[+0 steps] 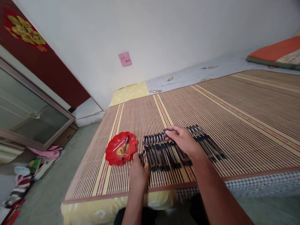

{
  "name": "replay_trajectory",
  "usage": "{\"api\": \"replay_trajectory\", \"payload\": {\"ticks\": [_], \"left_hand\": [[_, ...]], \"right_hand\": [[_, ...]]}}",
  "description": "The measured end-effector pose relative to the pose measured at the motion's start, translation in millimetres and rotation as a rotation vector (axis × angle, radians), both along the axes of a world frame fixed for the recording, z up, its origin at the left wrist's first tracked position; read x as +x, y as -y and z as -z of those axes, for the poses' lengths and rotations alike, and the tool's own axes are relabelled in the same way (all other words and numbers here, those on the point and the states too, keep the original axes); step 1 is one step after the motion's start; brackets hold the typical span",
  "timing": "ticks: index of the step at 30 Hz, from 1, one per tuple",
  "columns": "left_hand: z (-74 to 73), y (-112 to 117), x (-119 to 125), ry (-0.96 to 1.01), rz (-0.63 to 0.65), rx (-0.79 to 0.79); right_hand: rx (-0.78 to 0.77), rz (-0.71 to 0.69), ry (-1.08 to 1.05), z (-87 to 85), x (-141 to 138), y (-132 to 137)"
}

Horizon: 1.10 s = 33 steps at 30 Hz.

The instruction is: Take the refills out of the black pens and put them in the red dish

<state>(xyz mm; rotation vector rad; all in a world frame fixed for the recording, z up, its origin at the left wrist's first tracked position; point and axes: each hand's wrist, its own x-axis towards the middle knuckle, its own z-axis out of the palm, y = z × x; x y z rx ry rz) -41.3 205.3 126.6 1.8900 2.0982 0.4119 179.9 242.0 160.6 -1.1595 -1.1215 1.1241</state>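
A row of black-and-clear pens (161,156) lies side by side on the striped mat, caps towards the wall. My left hand (138,172) is closed at the left end of this row, beside the red plate; a short black length of a pen (142,153) sticks out between thumb and fingers. Over the caps in the middle of the row, my right hand (179,138) has its fingers curled together; a small greyish tip shows at them, too small to name. The scalloped red plate (110,153) holds a dark pen (125,147) and a thin white stick (119,145).
The striped mat (131,118) covers a bed against a white wall with a pink note (125,59). An orange folded bedding piece (276,50) lies at the far right. Left of the bed, a glass-panelled door (32,109) and piled items (23,178) stand along the floor.
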Motion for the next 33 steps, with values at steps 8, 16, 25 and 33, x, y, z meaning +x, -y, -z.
{"api": "replay_trajectory", "payload": {"ticks": [8, 16, 25, 33], "left_hand": [[5.6, -5, 4, -0.048, -0.001, -0.003], [1.6, -9, 7, -0.068, -0.015, -0.026], [-1.1, -13, 7, -0.09, 0.021, -0.034], [-4.7, -13, 10, -0.163, 0.015, -0.056]], "right_hand": [[0.014, -0.001, 0.034, 2.6, 5, -1], [0.004, 0.008, -0.028, 1.3, 5, -1], [-0.027, 0.02, -0.045, -4.0, 3, 0], [-0.003, 0.034, -0.046, -2.6, 3, 0]]}}
